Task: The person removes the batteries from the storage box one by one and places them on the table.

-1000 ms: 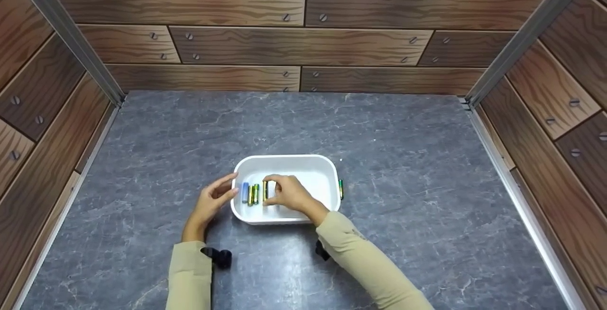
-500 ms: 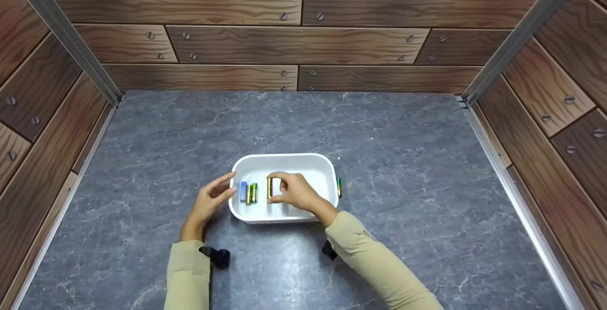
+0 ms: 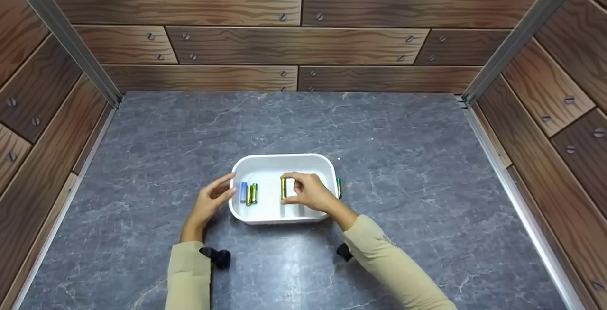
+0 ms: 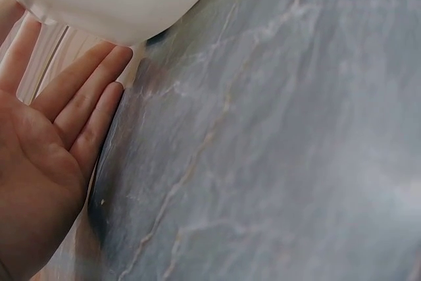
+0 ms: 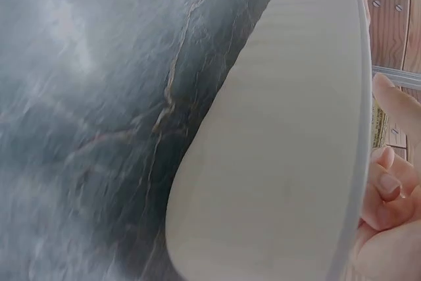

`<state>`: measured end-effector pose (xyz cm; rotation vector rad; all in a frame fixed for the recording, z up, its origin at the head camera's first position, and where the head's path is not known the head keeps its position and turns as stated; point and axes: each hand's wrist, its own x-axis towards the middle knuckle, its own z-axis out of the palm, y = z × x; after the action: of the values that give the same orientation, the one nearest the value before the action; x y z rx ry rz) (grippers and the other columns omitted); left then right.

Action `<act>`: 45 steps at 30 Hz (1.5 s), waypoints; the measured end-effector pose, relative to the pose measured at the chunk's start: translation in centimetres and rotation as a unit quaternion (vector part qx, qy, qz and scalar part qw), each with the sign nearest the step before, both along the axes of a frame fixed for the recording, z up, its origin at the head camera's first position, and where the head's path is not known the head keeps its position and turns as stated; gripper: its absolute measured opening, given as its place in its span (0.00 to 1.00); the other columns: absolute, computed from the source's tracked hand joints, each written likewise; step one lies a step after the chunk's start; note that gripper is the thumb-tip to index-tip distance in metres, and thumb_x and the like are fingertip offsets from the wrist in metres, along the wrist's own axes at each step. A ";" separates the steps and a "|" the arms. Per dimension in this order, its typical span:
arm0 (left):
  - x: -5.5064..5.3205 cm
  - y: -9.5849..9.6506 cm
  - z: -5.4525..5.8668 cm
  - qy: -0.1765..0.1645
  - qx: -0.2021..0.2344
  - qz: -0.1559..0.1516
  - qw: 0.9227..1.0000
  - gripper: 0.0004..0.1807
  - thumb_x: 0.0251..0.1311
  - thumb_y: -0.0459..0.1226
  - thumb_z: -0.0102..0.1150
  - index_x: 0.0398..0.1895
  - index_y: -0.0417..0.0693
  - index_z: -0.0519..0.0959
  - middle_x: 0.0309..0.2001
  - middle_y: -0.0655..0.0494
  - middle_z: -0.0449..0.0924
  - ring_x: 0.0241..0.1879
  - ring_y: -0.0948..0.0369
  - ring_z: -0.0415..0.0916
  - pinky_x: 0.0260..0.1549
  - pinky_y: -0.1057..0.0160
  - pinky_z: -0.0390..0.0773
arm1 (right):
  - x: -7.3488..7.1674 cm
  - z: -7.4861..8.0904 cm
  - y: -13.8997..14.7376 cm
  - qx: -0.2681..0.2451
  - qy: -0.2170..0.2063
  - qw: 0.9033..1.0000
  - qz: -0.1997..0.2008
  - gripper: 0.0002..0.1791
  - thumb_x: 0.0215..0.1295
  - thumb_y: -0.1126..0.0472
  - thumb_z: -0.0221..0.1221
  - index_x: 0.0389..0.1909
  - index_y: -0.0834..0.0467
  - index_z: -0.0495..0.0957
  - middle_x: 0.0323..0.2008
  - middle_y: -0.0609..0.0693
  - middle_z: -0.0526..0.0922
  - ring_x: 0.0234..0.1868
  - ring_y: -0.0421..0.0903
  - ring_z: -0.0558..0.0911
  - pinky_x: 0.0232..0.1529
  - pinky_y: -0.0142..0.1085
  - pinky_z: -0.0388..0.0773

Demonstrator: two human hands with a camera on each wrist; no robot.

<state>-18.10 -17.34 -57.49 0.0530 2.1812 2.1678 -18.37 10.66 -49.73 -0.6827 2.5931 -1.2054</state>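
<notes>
A white plastic tub (image 3: 285, 220) with rounded corners stands in the middle of the table. My right hand (image 3: 310, 192) pinches a yellow-green battery (image 3: 283, 189) by its two ends, thumb at one and finger at the other, over the right half of the tub. In the right wrist view the tub's side wall hides much of this hand, though a strip of the battery (image 5: 379, 125) shows. My left hand (image 3: 211, 200) rests at the tub's left side, fingers extended. Inside, a blue battery (image 3: 243, 192), a gold-green battery (image 3: 249, 195) and a green battery (image 3: 254, 193) lie side by side at the left.
Just outside the tub's right wall is another green battery (image 3: 339, 188). Wood-patterned panels (image 3: 199, 44) enclose the grey marbled table (image 3: 403, 158) at the back and sides. A black wrist camera (image 3: 220, 258) sits by the left cuff.
My right hand has moved to the right with the pinched battery, away from the batteries lying at the left. The left hand stays at the tub's left side.
</notes>
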 end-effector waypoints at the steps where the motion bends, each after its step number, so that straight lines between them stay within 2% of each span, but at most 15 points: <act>1: 0.0 0.0 0.0 0.002 0.001 0.001 1.000 0.25 0.59 0.24 0.59 0.61 0.31 0.72 0.57 0.28 0.76 0.43 0.72 0.81 0.45 0.74 0.78 | 0.0 0.0 0.2 0.001 0.001 1.000 -0.001 0.31 0.50 0.59 0.72 0.55 0.65 0.76 0.18 0.41 0.65 0.20 0.34 0.63 0.27 0.24 0.63; 5: 0.1 0.0 0.0 0.005 0.010 0.002 1.000 0.25 0.58 0.23 0.58 0.61 0.30 0.71 0.58 0.27 0.75 0.44 0.71 0.81 0.46 0.74 0.79 | 0.1 0.1 1.3 -0.007 0.009 1.000 -0.007 0.31 0.49 0.60 0.73 0.56 0.65 0.76 0.18 0.42 0.66 0.20 0.33 0.62 0.28 0.25 0.64; 19: 0.3 0.0 0.0 -0.006 0.000 0.005 1.000 0.25 0.59 0.24 0.58 0.61 0.32 0.72 0.56 0.29 0.76 0.44 0.70 0.81 0.45 0.73 0.78 | 0.5 0.5 4.8 -0.041 0.026 0.998 -0.035 0.30 0.47 0.63 0.73 0.53 0.67 0.77 0.17 0.47 0.69 0.19 0.30 0.62 0.24 0.24 0.63; 29: 0.2 0.1 0.0 -0.015 -0.001 0.009 1.000 0.25 0.59 0.25 0.59 0.61 0.34 0.72 0.56 0.29 0.77 0.43 0.70 0.81 0.45 0.73 0.78 | 0.5 0.3 7.7 -0.070 -0.008 0.997 -0.043 0.30 0.48 0.65 0.73 0.54 0.70 0.76 0.19 0.44 0.66 0.21 0.31 0.63 0.25 0.24 0.63; 45: 0.1 0.0 0.1 -0.019 -0.003 0.003 1.000 0.25 0.60 0.25 0.59 0.62 0.34 0.72 0.57 0.30 0.76 0.44 0.70 0.81 0.46 0.73 0.78 | 0.5 -0.5 11.4 -0.075 -0.047 0.993 -0.078 0.33 0.47 0.66 0.73 0.56 0.70 0.74 0.20 0.44 0.66 0.21 0.32 0.64 0.24 0.24 0.62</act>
<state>-17.96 -17.36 -57.38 0.0063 2.1699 2.1468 -17.83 22.05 -50.20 -0.4423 2.5365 -1.4547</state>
